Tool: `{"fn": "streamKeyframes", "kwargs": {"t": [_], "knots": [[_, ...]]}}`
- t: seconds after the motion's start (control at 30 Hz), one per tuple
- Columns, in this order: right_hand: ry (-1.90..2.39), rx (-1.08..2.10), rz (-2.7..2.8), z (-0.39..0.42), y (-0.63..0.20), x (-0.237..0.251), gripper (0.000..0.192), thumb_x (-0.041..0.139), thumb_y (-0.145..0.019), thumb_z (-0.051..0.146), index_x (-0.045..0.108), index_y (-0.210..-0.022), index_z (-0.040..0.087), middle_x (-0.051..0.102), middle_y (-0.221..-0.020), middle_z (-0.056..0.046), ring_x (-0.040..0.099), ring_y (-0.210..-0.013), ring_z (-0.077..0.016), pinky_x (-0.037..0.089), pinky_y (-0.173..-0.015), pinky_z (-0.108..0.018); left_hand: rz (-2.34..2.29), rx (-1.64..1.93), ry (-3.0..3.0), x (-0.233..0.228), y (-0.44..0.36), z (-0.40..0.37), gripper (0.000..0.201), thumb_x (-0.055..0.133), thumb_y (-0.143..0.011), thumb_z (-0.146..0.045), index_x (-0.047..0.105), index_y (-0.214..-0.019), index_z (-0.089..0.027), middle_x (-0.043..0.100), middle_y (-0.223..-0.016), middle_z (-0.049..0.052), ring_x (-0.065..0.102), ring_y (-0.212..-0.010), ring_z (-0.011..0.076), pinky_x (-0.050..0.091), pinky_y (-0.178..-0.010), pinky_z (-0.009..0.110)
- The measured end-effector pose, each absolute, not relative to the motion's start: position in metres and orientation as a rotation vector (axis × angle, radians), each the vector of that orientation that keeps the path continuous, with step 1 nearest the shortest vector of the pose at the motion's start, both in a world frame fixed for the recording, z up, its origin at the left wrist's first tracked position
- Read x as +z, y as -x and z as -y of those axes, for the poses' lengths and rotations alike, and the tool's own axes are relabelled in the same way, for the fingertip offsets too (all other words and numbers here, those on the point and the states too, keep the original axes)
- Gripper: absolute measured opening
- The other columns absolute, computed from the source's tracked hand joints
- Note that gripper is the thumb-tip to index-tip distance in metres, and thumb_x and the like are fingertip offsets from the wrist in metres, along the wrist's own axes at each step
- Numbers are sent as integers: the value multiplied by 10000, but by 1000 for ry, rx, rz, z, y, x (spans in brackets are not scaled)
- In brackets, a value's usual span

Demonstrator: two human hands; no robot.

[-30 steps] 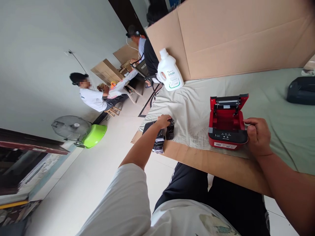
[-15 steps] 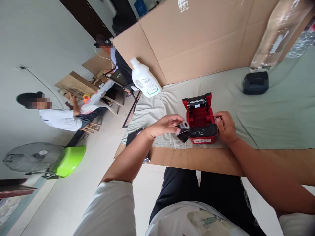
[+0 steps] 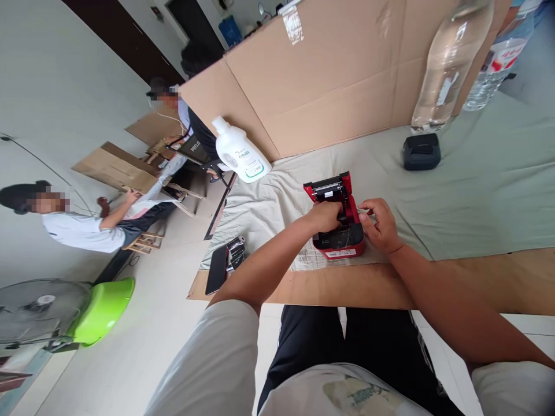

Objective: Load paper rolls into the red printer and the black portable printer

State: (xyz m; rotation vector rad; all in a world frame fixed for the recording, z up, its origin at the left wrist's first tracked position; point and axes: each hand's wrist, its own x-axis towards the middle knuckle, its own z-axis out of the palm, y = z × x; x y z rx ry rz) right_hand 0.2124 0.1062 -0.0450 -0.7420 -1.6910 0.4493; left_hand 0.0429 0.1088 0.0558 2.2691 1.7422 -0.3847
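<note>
Smooth plastic printer (image 3: pixel 340 253), creased cloth (image 3: pixel 477 190), matt cardboard panel (image 3: pixel 338 75).

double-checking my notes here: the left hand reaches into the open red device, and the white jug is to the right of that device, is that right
Not quite: in the head view the white jug is to the left of the open red device. The left hand does reach into it.

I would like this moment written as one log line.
left hand: inside red printer; right hand: beside it; lid: raised; left grip: hidden; wrapped roll: left of printer
</note>
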Motion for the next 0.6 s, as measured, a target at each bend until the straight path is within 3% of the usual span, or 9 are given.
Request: {"fn": "streamKeyframes", "kwargs": {"t": [0.13,0.23,0.3,0.4,0.5,0.6], "knots": [[525,429,1860,-94,-217,-26,202,540,-895,340,673,-998,229,665,-1077,-93,579,-1028,-252,478,-926,-465,-1740,-301,-2312,45,-39,-111,289,656,-837,-269,673,-1112,-182,727,-1148,93,667,-1090,290,508,-938,386],[364,336,1996,-86,-216,-19,188,656,-831,387,691,-934,234,689,-1078,-80,556,-1098,-274,459,-958,-467,-1703,-157,-2342,41,-35,-108,215,641,-837,-252,704,-1033,-191,740,-1091,78,684,-1031,273,532,-885,373],[333,267,2020,-83,-214,-19,238,713,-800,444,688,-901,230,700,-1037,-78,555,-1101,-277,458,-951,-457,-1676,81,-2357,44,-30,-102,170,607,-852,-207,709,-987,-199,748,-1029,57,696,-957,235,542,-846,345],[334,162,2017,-82,-210,-22,306,740,-784,499,685,-893,218,708,-986,-80,566,-1058,-269,459,-918,-438,-1670,732,-2382,52,-18,-95,188,511,-928,-216,690,-982,-196,738,-963,50,685,-888,188,544,-833,323],[335,77,2043,-81,-209,-23,310,737,-797,503,682,-890,213,716,-951,-69,576,-1015,-252,452,-890,-418,-1751,1270,-2372,56,-3,-97,298,463,-985,-386,654,-1090,-183,699,-1079,96,638,-1050,221,501,-960,389],[358,11,2075,-79,-208,-23,256,724,-825,471,677,-865,222,718,-912,-44,582,-987,-229,443,-890,-398,-1749,1338,-2379,45,6,-95,488,376,-996,-547,606,-1218,-178,637,-1223,138,564,-1199,251,437,-1051,442]]}}
